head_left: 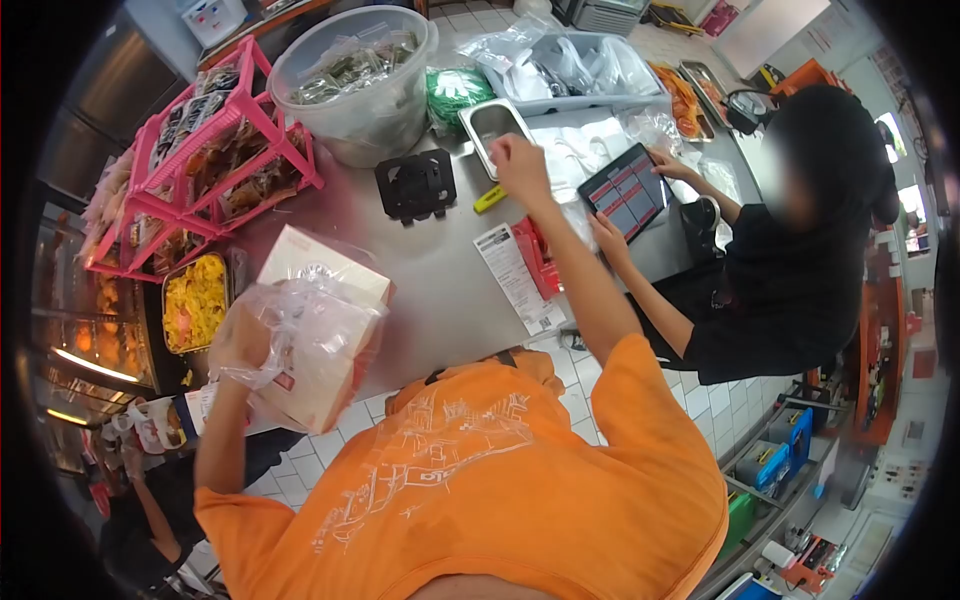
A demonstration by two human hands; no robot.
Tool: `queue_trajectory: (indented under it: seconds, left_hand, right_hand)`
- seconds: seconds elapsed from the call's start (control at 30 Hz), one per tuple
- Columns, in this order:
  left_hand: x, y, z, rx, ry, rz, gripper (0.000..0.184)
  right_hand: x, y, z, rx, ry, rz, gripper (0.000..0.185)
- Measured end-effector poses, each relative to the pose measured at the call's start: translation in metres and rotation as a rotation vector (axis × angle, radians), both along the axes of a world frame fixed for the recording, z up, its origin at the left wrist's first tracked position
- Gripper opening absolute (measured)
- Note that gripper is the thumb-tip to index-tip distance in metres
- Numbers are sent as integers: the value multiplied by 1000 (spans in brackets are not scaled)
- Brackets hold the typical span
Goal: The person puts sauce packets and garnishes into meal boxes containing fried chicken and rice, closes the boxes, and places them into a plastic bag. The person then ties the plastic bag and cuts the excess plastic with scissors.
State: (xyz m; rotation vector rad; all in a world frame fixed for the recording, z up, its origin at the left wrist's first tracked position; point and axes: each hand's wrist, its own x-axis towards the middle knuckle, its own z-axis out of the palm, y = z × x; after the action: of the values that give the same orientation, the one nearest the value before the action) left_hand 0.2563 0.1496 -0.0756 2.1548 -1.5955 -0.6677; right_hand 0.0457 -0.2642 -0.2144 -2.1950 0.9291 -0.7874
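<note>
A cream-coloured box in a clear plastic bag (325, 325) hangs at the left, tilted, over the near edge of the steel table (420, 270). My left hand (250, 335) grips the bag at its side, fingers partly behind the plastic. Over the far part of the table, my right hand (520, 165) is raised with its fingers curled, in front of a steel tray (495, 125); what it holds, if anything, is too small to tell. Near it lie a yellow cutter (490, 198), a printed receipt (515, 275) and a red packet (538, 258).
Pink rack (200, 180) and yellow food tray (196, 302) at left; large tub of packets (355, 110) and black holder (415, 185) behind. A grey crate of bags (580, 75) stands at the back. At right, a person in black (790, 270) holds a tablet (625, 193).
</note>
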Motion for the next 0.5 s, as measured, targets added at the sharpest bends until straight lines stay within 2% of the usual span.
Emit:
queue_trajectory:
  seconds: [0.07,0.13,0.17,0.23,0.27,0.33,0.37,0.4,0.43,0.47,0.5]
  left_hand:
    - [-5,28,-30,-213,-5,142,22]
    - [-14,44,-66,-367,-42,231,19]
    - [-22,46,-83,-419,-62,243,19]
    - [-44,43,-111,-435,-88,197,18]
    - [-58,39,-124,-424,-98,159,18]
    - [-78,33,-145,-388,-84,121,19]
    - [-86,32,-154,-370,-70,120,20]
    - [-91,37,-161,-367,-34,175,22]
    - [-97,42,-168,-367,3,231,24]
    - [-99,43,-173,-381,54,346,28]
    - [-101,39,-172,-371,63,345,28]
  right_hand:
    - [36,-58,-34,-92,64,-32,18]
    - [54,-94,-59,-225,658,87,22]
    - [58,-99,-54,-263,727,121,23]
    - [51,-81,-13,-101,368,-39,20]
    - [32,-74,4,-95,388,-62,20]
    - [-10,-64,20,-70,-112,-355,17]
    - [-41,-68,14,-141,-127,-409,17]
    - [-70,-78,6,-171,82,-570,22]
    - [-104,-85,-2,-193,218,-613,26]
    - [-130,-94,-5,-94,491,-655,39]
    - [-146,-98,-11,-88,503,-656,39]
